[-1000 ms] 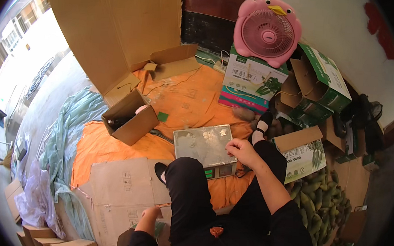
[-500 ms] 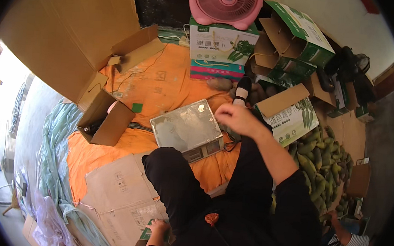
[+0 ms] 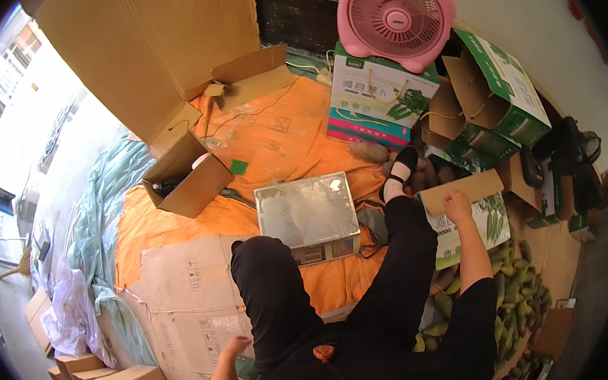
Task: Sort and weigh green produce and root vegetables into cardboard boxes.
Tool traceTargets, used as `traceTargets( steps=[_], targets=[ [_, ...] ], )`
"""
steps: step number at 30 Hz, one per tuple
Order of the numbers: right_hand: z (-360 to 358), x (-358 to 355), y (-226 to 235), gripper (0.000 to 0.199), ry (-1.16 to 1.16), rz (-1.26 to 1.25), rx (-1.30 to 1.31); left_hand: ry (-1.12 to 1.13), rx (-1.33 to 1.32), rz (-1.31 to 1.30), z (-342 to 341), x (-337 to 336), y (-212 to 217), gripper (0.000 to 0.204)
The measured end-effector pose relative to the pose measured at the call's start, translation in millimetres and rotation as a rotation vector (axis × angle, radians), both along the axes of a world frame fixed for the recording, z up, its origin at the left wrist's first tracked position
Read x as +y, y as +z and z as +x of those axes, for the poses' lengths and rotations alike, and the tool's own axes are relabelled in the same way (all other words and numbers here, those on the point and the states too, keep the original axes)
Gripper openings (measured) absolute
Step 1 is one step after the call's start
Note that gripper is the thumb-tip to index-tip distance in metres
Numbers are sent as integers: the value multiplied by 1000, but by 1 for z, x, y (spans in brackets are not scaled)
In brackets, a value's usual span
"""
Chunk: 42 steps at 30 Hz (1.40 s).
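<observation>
My right hand (image 3: 458, 208) has its fingers curled in, over the brown flap of a white and green carton (image 3: 446, 240). Whether it grips the flap or something small is hidden. My left hand (image 3: 231, 350) is low beside my left knee, above a green printed box (image 3: 247, 373) partly covered by my leg; its fingers are only partly visible and their grip is unclear. Between my legs and the orange sheet's far part sits a scale (image 3: 310, 208) with a worn metal top and a front panel. Long green radishes (image 3: 513, 299) lie heaped right of my right leg.
A pink fan (image 3: 396, 22) stands on stacked gift boxes (image 3: 380, 89). Open green cartons (image 3: 493, 98) pile up at the far right. A brown box (image 3: 190, 188) sits left of the scale on the orange sheet (image 3: 280, 127). Flattened cardboard (image 3: 187, 274) lies by my left knee.
My right hand has moved right, from beside the scale to the white and green carton. My left hand has lifted a little from the green box. The view has shifted left.
</observation>
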State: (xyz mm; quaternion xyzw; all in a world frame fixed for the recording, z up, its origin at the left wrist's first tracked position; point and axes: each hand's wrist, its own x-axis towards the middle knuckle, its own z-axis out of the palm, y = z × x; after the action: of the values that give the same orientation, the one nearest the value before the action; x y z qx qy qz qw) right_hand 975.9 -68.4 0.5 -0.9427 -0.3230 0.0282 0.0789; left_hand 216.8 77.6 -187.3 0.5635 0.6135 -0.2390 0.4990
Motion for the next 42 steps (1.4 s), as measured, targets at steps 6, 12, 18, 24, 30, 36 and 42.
traceTargets(
  steps=[6,12,18,24,30,36,42],
  targets=[
    [39,3,-34,18,11,-196,-133,80,-251,647,102,108,92,27],
    [37,26,-62,44,192,-383,-45,122,-629,920,242,179,260,23],
    [43,18,-72,56,237,-448,-109,-408,-819,870,350,160,323,24],
    [46,-10,-27,20,260,-661,-210,-713,-649,762,378,137,289,26],
    [37,-78,8,28,200,-932,-18,-835,-366,793,365,140,274,23],
    [-6,-167,27,23,159,-809,3,-808,-455,816,362,138,274,20],
    [-55,-174,98,43,-316,-400,-43,-822,-491,839,361,138,272,20]
  ],
)
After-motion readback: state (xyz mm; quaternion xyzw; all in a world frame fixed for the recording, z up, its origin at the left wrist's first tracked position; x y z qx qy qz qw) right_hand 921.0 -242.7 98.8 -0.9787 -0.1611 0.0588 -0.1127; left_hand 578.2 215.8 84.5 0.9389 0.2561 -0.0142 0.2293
